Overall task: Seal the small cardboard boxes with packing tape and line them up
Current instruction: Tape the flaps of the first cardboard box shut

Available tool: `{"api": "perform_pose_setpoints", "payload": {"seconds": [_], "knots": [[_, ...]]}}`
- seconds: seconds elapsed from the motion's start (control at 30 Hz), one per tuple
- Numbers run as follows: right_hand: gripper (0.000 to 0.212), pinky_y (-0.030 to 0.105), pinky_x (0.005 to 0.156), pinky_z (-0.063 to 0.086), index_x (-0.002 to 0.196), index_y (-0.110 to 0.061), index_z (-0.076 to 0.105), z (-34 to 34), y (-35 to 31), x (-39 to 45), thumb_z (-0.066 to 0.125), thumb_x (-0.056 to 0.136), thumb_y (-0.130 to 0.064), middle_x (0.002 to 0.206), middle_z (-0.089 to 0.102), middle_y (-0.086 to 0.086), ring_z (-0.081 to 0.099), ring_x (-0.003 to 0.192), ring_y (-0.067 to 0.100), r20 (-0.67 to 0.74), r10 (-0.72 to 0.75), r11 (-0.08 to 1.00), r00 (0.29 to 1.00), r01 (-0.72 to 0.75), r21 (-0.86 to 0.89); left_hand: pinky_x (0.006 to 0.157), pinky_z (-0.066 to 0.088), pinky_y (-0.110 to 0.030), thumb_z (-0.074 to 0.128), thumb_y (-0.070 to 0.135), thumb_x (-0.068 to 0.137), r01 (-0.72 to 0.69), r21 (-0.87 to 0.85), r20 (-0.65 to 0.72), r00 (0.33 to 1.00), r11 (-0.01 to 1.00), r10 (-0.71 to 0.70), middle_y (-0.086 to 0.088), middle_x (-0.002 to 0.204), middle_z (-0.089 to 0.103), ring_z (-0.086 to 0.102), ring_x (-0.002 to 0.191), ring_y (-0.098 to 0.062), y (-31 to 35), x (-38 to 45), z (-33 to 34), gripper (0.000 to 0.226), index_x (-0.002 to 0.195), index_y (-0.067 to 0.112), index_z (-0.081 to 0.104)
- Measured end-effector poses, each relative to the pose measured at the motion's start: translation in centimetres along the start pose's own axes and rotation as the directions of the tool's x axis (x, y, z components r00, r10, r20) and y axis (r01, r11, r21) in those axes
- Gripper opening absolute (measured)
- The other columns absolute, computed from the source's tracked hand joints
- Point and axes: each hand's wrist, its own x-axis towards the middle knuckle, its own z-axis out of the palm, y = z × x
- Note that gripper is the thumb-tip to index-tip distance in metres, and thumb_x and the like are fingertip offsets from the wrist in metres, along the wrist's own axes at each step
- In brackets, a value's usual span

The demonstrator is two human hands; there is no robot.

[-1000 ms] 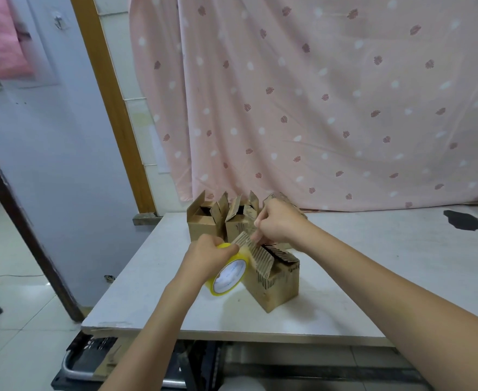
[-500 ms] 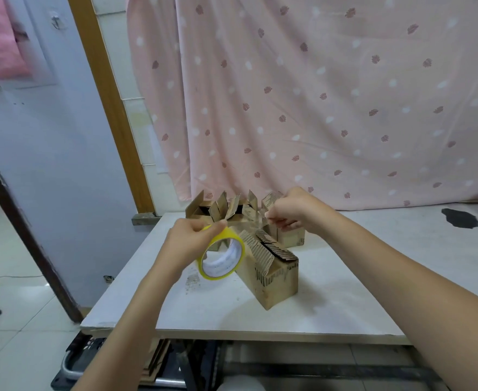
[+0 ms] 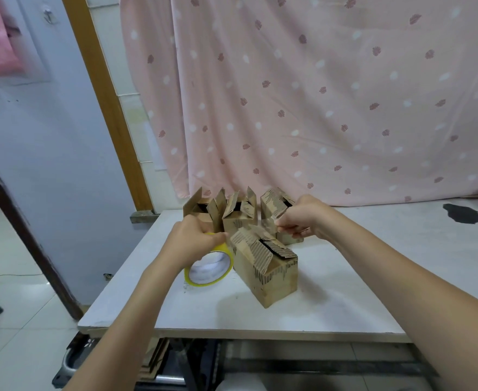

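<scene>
A small cardboard box (image 3: 271, 275) stands near the front of the white table (image 3: 345, 306), its top flaps folded down with a gap between them. My left hand (image 3: 195, 241) grips a yellow roll of packing tape (image 3: 208, 268) just left of that box. My right hand (image 3: 302, 218) pinches the clear tape's free end, stretched above the box's top. Behind them stand three more small boxes (image 3: 238, 213) in a row, their flaps up.
A pink patterned curtain (image 3: 317, 94) hangs behind the table. A dark stain (image 3: 462, 213) marks the table's far right. Left of the table are a wooden door frame (image 3: 105, 103) and a tiled floor (image 3: 20, 320). Dark items lie under the table.
My right hand has pulled the tape end up and to the right, away from the roll. The left hand with the roll rose, then came back down beside the front box.
</scene>
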Motion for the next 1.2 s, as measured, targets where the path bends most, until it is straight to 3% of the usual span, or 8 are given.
{"api": "perform_pose_setpoints", "payload": {"seconds": [0.1, 0.27, 0.4, 0.63, 0.8, 0.97, 1.2], "knots": [[0.011, 0.026, 0.055, 0.041, 0.081, -0.008, 0.062, 0.5, 0.0, 0.4, 0.069, 0.083, 0.001, 0.063, 0.066, 0.009, 0.048, 0.052, 0.017, -0.013, 0.003, 0.997, 1.000, -0.004, -0.082, 0.052, 0.043, -0.029, 0.076, 0.038, 0.079, 0.083, -0.040, 0.060, 0.995, 0.996, -0.080, -0.002, 0.051, 0.038, 0.044, 0.049, -0.021, -0.3, 0.3, 0.1, 0.050, 0.056, 0.014, 0.039], [0.021, 0.029, 0.058, 0.040, 0.075, -0.012, 0.052, 0.6, -0.4, 1.2, 0.069, 0.077, -0.001, 0.070, 0.055, 0.010, 0.046, 0.062, 0.023, -0.060, 0.022, 0.990, 0.998, -0.030, -0.138, 0.045, 0.035, -0.022, 0.077, 0.033, 0.078, 0.139, -0.073, 0.088, 0.987, 0.988, -0.133, -0.002, 0.052, 0.043, 0.040, 0.044, -0.019, 0.0, 0.6, 0.4, 0.044, 0.058, 0.012, 0.044], [0.027, 0.027, 0.052, 0.030, 0.068, -0.014, 0.046, 0.5, -0.5, 1.6, 0.067, 0.076, 0.002, 0.062, 0.044, 0.006, 0.036, 0.051, 0.019, -0.050, 0.049, 0.989, 0.998, -0.056, -0.134, 0.046, 0.033, -0.021, 0.078, 0.034, 0.076, 0.175, -0.083, 0.110, 0.980, 0.981, -0.166, 0.000, 0.052, 0.048, 0.038, 0.038, -0.016, 0.2, 1.0, 0.4, 0.037, 0.057, 0.013, 0.054], [0.026, 0.029, 0.056, 0.038, 0.065, -0.014, 0.048, 1.1, -0.4, 2.2, 0.066, 0.074, 0.003, 0.062, 0.050, 0.008, 0.041, 0.051, 0.019, -0.068, 0.066, 0.987, 0.995, -0.075, -0.142, 0.041, 0.033, -0.018, 0.077, 0.036, 0.078, 0.177, -0.053, 0.132, 0.977, 0.983, -0.169, -0.001, 0.054, 0.055, 0.041, 0.040, -0.016, 0.1, 1.2, 0.5, 0.032, 0.067, 0.011, 0.059], [0.030, 0.028, 0.053, 0.038, 0.058, -0.014, 0.045, 1.3, -0.1, 2.3, 0.063, 0.073, 0.005, 0.058, 0.050, 0.010, 0.046, 0.058, 0.024, -0.079, 0.080, 0.988, 0.994, -0.089, -0.124, 0.040, 0.032, -0.017, 0.076, 0.036, 0.080, 0.170, 0.006, 0.134, 0.976, 0.985, -0.169, 0.006, 0.041, 0.046, 0.041, 0.039, -0.015, 0.2, 1.2, 1.0, 0.041, 0.056, 0.015, 0.050], [0.020, 0.033, 0.065, 0.055, 0.074, -0.010, 0.056, 1.6, 0.6, 2.8, 0.071, 0.071, 0.003, 0.076, 0.066, 0.015, 0.061, 0.062, 0.027, -0.090, 0.104, 0.989, 0.990, -0.112, -0.093, 0.037, 0.031, -0.016, 0.076, 0.038, 0.081, 0.193, 0.035, 0.146, 0.970, 0.981, -0.196, 0.006, 0.036, 0.042, 0.040, 0.039, -0.016, -0.4, 1.3, 1.7, 0.048, 0.053, 0.014, 0.045], [0.015, 0.037, 0.073, 0.059, 0.084, -0.004, 0.059, 1.8, 1.8, 3.0, 0.070, 0.077, 0.004, 0.084, 0.074, 0.017, 0.068, 0.064, 0.026, -0.102, 0.115, 0.989, 0.988, -0.123, -0.077, 0.046, 0.033, -0.022, 0.073, 0.042, 0.082, 0.189, 0.119, 0.159, 0.965, 0.975, -0.207, 0.003, 0.037, 0.040, 0.042, 0.034, -0.013, -1.7, 1.3, 3.5, 0.052, 0.051, 0.013, 0.043]]}}
